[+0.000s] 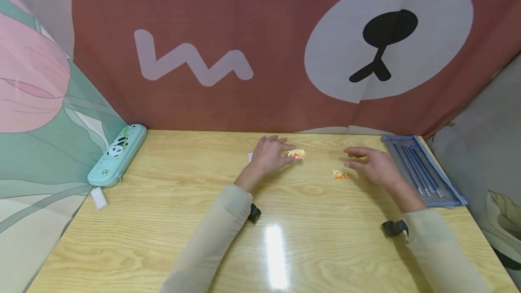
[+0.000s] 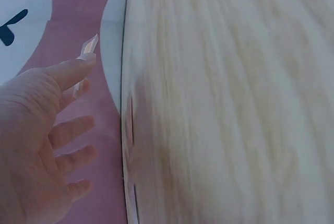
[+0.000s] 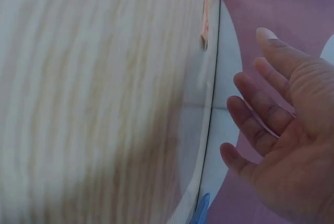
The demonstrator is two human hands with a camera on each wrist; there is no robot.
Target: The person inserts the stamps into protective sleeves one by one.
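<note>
In the head view my left hand [image 1: 266, 155] is over the far middle of the table, pinching a small yellow-and-orange packet [image 1: 297, 153] with shiny clear ends. The left wrist view shows that packet [image 2: 88, 46] between thumb and index finger, the other fingers spread loosely. To the right, my right hand [image 1: 376, 166] hovers over the table, fingers apart and holding nothing. A second small yellow-and-orange piece [image 1: 340, 175] lies on the wood just left of its fingertips. A white piece [image 1: 250, 157] is mostly hidden behind my left hand.
A blue mesh zip pouch [image 1: 423, 171] with several pens lies at the right edge. On the far left are a mint panda pencil case [image 1: 118, 155] and a small white block [image 1: 99, 198]. A brown bear-print cloth [image 1: 277, 103] hangs behind the table.
</note>
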